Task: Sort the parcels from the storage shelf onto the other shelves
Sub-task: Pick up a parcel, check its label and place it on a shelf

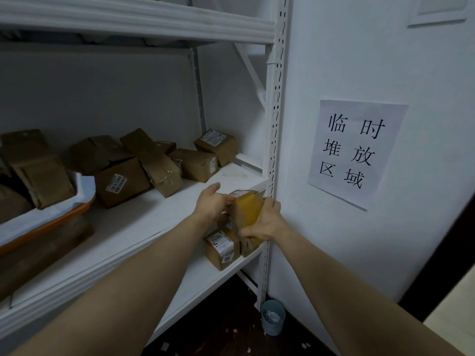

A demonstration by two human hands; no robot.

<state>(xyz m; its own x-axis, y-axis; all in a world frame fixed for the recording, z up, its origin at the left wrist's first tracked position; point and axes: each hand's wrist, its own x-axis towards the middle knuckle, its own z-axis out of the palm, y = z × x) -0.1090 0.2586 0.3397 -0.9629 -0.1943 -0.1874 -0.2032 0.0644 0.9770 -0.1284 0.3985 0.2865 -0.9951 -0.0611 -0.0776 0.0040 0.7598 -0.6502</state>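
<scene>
**Fingers [273, 204] of both hands clasp a taped parcel [248, 210] at the near right corner of the storage shelf [164, 209]**

Wrapped from the right, the right hand [266, 223] grips the taped parcel, with its fingers over the far right edge and its thumb under the near end. The left hand [212, 201] holds the left side with its fingers bent against the wrapping. Its thumb is lifted clear and points away.

The taped parcel is small, bound in glossy yellow-brown tape, with a white label at its far end. It is held tilted at the front edge of the middle board, just beside the white slotted upright [274, 124]. Whether it touches the board cannot be told.

Farther back on the same board lies a loose pile of cardboard parcels [154, 160]. Several carry white labels and some lean on one another. At the left, an orange-rimmed tray [51, 224] with a white lining holds more brown packets [38, 173].

On the lower board, just under the hands, stands a labelled box [222, 249]. A paper sign [357, 150] with black Chinese characters is on the wall to the right. A small blue-grey bin [273, 317] stands on the dark floor by the foot of the upright.
</scene>
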